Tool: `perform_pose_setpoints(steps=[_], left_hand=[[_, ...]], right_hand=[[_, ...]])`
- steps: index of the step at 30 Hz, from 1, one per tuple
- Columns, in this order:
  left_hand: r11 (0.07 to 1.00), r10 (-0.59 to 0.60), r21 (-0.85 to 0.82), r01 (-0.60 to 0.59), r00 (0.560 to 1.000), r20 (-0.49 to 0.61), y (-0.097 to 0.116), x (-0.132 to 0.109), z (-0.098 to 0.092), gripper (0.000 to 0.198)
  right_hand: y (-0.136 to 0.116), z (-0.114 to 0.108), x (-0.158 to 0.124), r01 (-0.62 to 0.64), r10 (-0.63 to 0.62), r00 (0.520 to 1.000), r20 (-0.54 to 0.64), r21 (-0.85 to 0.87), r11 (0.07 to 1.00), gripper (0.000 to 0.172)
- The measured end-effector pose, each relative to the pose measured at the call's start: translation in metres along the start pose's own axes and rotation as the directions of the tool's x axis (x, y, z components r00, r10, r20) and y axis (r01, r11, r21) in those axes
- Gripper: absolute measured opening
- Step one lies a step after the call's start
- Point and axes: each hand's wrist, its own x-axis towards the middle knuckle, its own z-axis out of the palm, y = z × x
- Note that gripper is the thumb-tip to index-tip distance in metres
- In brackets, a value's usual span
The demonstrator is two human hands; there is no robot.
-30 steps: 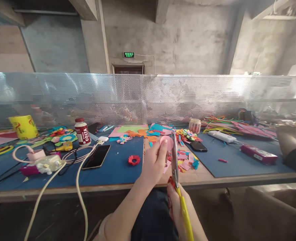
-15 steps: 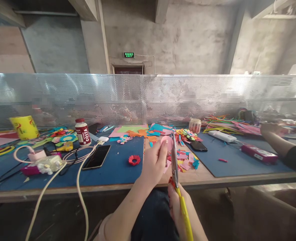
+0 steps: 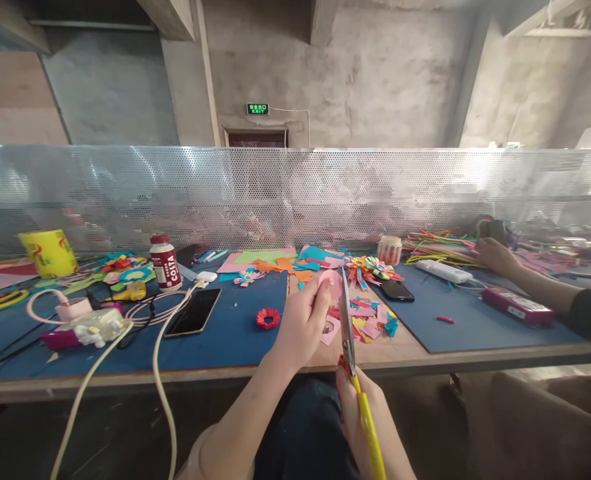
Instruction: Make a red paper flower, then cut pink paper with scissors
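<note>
Between thumb and fingers, my left hand (image 3: 303, 317) pinches a rounded piece of pink paper (image 3: 331, 285). My right hand (image 3: 358, 400) is closed on yellow-handled scissors (image 3: 346, 320), whose blades point up along the right edge of the pink paper. Whether the blades touch the paper, I cannot tell. Under and beside the blades lie paper scraps (image 3: 370, 327) in pink, yellow and blue. A red paper ring with a ruffled edge (image 3: 268, 319) sits on the blue mat to the left of my left hand.
Left on the table are a black phone (image 3: 194, 313), a bottle (image 3: 165, 263), white cables (image 3: 160, 373) and a yellow tape roll (image 3: 48, 255). A second phone (image 3: 397, 290) and a jar (image 3: 389, 251) stand right of centre. A co-worker's hand (image 3: 495, 257) reaches in from the right.
My left hand and the pink paper have shifted slightly left and down, and the scissors have tilted a little. The co-worker's hand has moved left towards the coloured stems.
</note>
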Motion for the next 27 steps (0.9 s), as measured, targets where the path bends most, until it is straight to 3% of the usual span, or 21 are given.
perform_pose_setpoints(steps=[16,21,27], left_hand=[[1.000,-0.021,0.000,0.022,0.986,0.166,0.007,0.010,-0.020,0.034],[0.997,-0.068,-0.026,0.077,0.969,0.236,0.009,0.013,-0.027,0.035],[0.990,-0.104,-0.072,0.123,0.968,0.227,0.004,0.015,-0.031,0.033]], right_hand=[[-0.002,-0.006,-0.001,-0.030,0.033,0.999,0.042,-0.080,0.996,0.035],[-0.006,-0.006,-0.004,-0.038,0.038,0.999,0.001,-0.074,0.997,0.037],[-0.005,-0.003,-0.004,-0.030,0.029,0.999,-0.042,-0.032,0.999,0.041]])
